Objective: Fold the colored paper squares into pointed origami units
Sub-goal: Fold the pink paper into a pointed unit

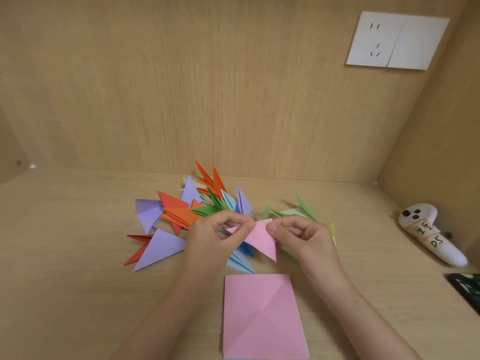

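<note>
A folded pink paper piece (262,237) hangs above the desk between my hands, its point aimed down and to the right. My left hand (215,233) pinches its left part, and my right hand (301,236) pinches its upper right edge. A stack of pink paper squares (262,315) with diagonal creases lies flat in front of me. Behind my hands sits a pile of finished pointed units (181,214) in purple, orange, red, green and blue. More pale green units (304,211) lie behind my right hand.
The work happens on a wooden desk (78,255) boxed in by wooden back and right walls. A white handheld controller (428,232) with a label lies at the right. A dark object (467,289) shows at the right edge. A white wall socket (394,40) sits above.
</note>
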